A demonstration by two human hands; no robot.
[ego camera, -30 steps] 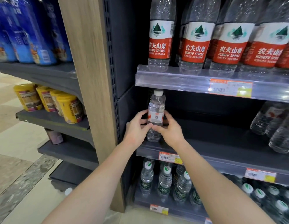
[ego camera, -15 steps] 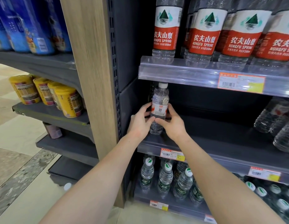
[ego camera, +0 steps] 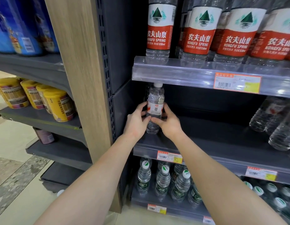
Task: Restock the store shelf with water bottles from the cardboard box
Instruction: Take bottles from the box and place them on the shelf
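Head cam: L hand & R hand both w/ fingers curled round small water bottle, upright at far-left end of middle shelf. Bottle base on or just above shelf, can't tell; white cap just under upper shelf's clear rail.

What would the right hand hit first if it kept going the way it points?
The bottle the right hand grips, with the left hand on its far side. Past those, likely the dark back panel, though depth is hard to judge.
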